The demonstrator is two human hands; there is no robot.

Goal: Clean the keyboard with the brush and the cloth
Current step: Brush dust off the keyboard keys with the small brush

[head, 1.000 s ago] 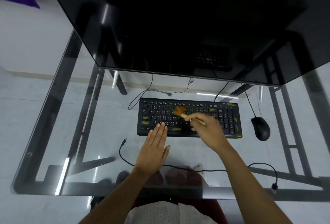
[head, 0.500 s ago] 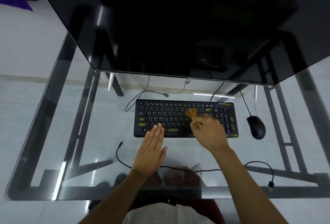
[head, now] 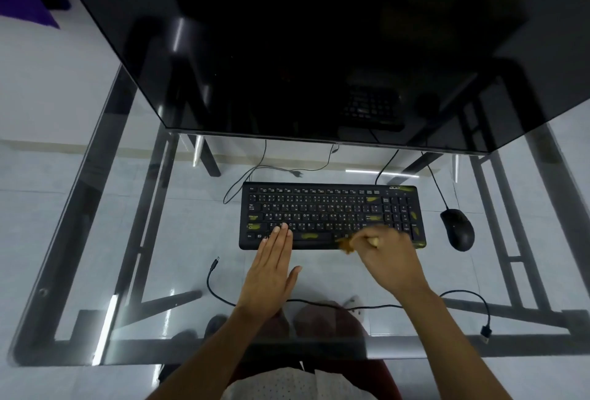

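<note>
Keyboard under flat left hand, right hand gripping brush (blurred)

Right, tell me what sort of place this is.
Probably a home or office computer desk. A black full-size keyboard and a black wired mouse lie on a clear glass tabletop with a dark metal frame, below a large dark glossy monitor screen; a tiled floor shows through.

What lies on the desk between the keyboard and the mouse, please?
Nothing: in the head view, only bare glass desk separates the keyboard from the mouse.
</note>
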